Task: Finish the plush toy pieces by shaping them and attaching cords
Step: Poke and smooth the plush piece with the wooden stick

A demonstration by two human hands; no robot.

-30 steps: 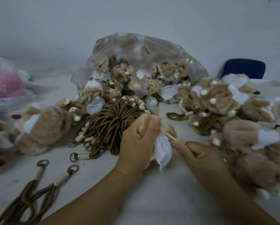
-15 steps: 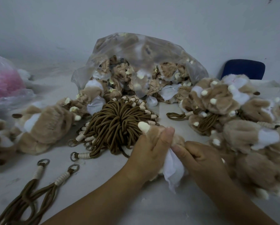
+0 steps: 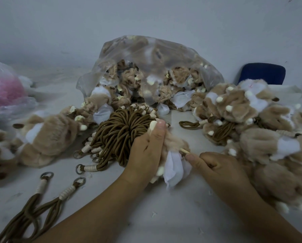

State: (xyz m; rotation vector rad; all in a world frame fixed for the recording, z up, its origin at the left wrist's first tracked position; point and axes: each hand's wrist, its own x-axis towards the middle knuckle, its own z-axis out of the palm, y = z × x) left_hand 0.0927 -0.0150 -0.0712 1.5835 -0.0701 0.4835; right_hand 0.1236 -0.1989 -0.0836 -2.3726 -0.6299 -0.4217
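Nearest the camera, two bare forearms reached in over the pale surface [image 3: 164, 220]. At the near left lay a few loose cords [image 3: 29, 214], brown, each ending in a cream wrapping and a metal ring. Toward the middle, the left hand [image 3: 145, 153] had its fingers curled round a plush piece [image 3: 173, 143] of tan fur, with the thumb laid up along its far end. A flap of white fabric [image 3: 173, 168] hung from the piece's near side, and whether the piece rested on the surface could not be told. Just right of it, the right hand [image 3: 215, 165] was curled tight, thumb and forefinger pinching a thin pale stick [image 3: 184, 151]. The stick's far tip entered the piece where fur met white fabric. Directly behind the left hand sat a thick bundle of cords [image 3: 118, 132], their ringed ends fanned out to the left. A heap of plush pieces [image 3: 252, 123] filled the right side, some with cords among them, and a smaller group of plush pieces [image 3: 46, 137] lay at the left. Farther back, a clear plastic bag [image 3: 146, 64] slumped open with more tan and white pieces spilling from its mouth. At the far left stood a second bag [image 3: 4, 90] holding something pink, and at the far right a blue chair back [image 3: 262, 73] showed against the grey wall [image 3: 146, 18].
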